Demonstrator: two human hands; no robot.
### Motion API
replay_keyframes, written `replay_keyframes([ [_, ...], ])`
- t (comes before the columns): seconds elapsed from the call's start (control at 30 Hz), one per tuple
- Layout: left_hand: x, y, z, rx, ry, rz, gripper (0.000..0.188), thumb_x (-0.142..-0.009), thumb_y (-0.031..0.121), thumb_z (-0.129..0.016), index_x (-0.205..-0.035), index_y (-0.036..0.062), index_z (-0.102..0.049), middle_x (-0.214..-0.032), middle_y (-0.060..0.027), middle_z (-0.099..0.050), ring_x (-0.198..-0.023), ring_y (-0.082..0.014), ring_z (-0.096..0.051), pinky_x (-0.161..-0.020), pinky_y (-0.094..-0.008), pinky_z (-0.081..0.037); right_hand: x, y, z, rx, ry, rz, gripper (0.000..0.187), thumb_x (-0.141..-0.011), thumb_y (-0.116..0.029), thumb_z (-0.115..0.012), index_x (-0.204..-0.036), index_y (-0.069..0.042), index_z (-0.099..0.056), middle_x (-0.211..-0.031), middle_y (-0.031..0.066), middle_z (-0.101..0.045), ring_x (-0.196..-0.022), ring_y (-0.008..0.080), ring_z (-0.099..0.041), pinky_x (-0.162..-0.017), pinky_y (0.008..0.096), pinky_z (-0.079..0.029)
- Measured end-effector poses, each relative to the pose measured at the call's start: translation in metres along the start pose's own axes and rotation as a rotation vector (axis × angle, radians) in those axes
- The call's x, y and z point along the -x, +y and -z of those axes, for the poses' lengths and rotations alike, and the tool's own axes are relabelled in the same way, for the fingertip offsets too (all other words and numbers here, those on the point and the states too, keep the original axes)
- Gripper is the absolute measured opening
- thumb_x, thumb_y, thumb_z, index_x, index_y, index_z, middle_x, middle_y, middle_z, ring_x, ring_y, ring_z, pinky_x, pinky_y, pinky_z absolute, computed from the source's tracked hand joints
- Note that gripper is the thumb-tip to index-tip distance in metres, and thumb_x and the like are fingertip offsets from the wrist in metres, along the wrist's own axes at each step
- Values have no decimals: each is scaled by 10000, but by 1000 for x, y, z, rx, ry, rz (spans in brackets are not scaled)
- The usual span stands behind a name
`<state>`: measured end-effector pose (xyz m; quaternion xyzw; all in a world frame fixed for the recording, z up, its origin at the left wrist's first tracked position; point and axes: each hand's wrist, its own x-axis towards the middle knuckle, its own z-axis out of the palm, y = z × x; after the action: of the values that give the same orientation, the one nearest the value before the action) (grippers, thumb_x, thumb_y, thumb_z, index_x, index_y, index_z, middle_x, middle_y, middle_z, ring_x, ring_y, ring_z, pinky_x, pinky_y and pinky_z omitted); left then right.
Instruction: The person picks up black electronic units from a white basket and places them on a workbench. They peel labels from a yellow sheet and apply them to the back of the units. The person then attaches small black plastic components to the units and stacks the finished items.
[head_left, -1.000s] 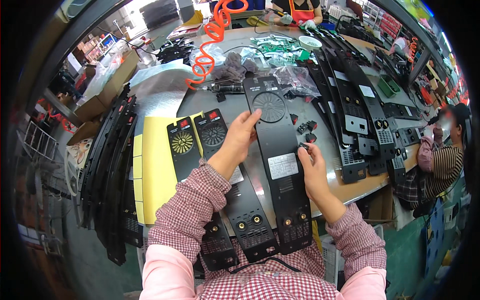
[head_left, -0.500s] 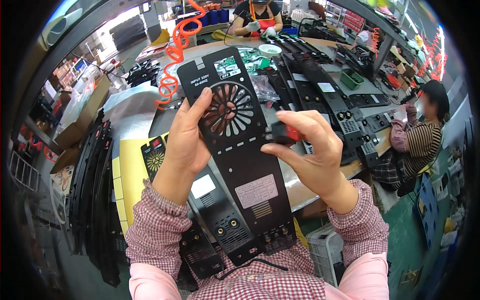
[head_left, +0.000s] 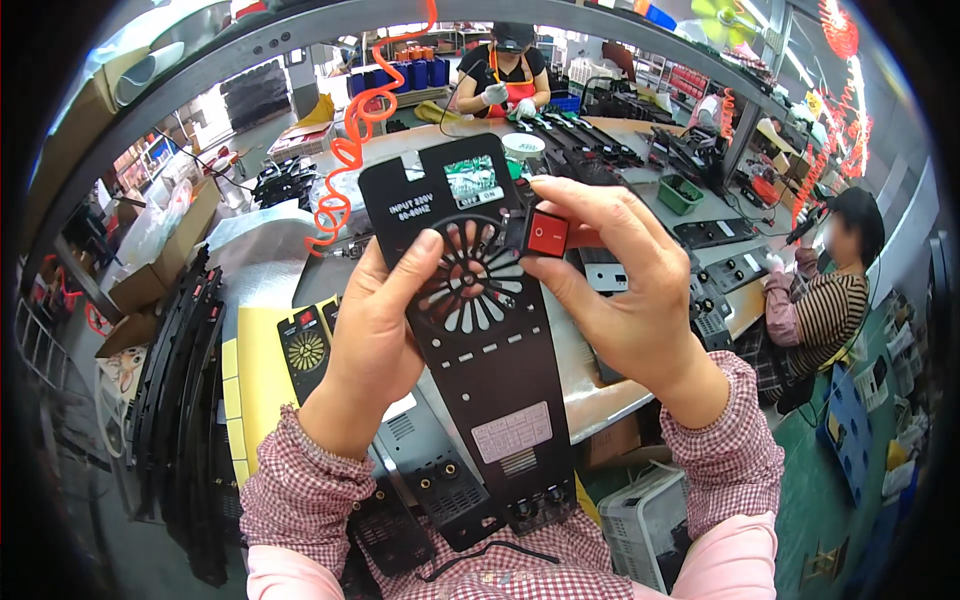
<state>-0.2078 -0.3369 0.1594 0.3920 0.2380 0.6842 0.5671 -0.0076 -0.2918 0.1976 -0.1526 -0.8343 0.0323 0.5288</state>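
A long black panel [head_left: 480, 340] with a round slotted fan grille is held up off the bench [head_left: 590, 370], tilted, its near end down by the checked sleeves and its far end raised toward the middle of the view. The left hand [head_left: 375, 330] is closed on the panel's left edge, with the thumb laid across the grille. The right hand [head_left: 625, 285] is closed on a red rocker switch [head_left: 547, 236], which is pinched between thumb and fingertips and pressed against the panel's right edge just beside the grille. Beneath the raised panel, similar black panels [head_left: 420, 480] lie on the bench near the person, beside a yellow sheet [head_left: 250, 390] to the left. An orange coiled hose [head_left: 350, 150] hangs at far left. Other workers are seated at the far end and at the right.
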Motion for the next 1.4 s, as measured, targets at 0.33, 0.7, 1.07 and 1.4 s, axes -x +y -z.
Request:
replay_keyframes([
  [0.33,8,6,-19,1,-144,-13,291,-978,80,-603,-1260,67,-531,-1116,-61,-671,-943,-134,-668,-824,-318,-578,-46,6,12,190,-69,260,355,-715,-21,-778,-1063,-57,-721,-948,86,-634,-875,282,-640,-777,379,-534],
  [0.7,11,16,-27,-55,-96,-56,371,-942,90,-659,-1276,38,-507,-1083,-67,-660,-949,-130,-664,-829,-289,-557,-47,-11,10,-411,-142,-369,479,-883,-170,-761,-1313,-48,-590,-1155,121,-563,-812,112,-626,-713,254,-549],
  [1.07,8,53,-37,-400,2,-140,267,-842,77,-792,-969,65,-558,-868,-20,-645,-744,-104,-671,-648,-237,-566,-54,-30,10,-757,-341,-744,343,-973,-196,-662,-1245,-23,-544,-868,58,-693,-755,73,-628,-633,228,-508],
  [1.4,7,46,-36,-577,78,-290,250,-834,78,-798,-894,71,-556,-829,-25,-650,-715,-87,-657,-609,-215,-543,-35,-16,-14,-730,-181,-607,403,-972,-174,-655,-1300,5,-506,-803,43,-662,-675,51,-598,-535,211,-456],
])
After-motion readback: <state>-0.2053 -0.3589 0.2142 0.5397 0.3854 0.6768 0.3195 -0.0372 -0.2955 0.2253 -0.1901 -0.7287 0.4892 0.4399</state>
